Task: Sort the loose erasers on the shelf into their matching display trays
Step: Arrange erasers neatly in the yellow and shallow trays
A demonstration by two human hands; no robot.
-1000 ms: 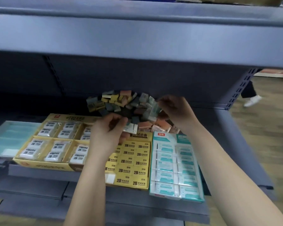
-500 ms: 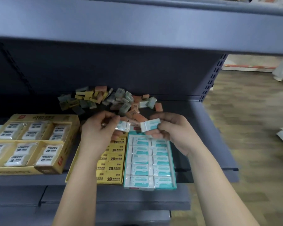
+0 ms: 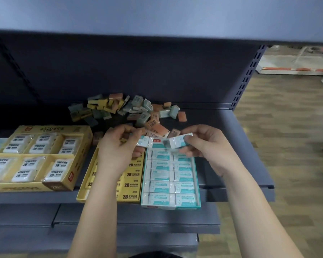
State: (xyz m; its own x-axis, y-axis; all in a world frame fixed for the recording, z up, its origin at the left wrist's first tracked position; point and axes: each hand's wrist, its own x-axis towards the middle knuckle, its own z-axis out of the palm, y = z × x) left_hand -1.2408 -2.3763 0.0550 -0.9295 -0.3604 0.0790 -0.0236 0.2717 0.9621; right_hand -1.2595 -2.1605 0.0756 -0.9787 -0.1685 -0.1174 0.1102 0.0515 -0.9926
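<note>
On the grey shelf, our left hand and right hand each pinch a teal-sleeved eraser, long axis crosswise, directly above the teal tray's back edge.

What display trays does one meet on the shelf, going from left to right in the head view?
Yellow compartment tray of wrapped white erasers → flat yellow 2B tray → teal-and-white tray.

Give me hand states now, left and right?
Left hand: closed on a teal eraser.
Right hand: closed on another teal eraser, above the teal tray.
</note>
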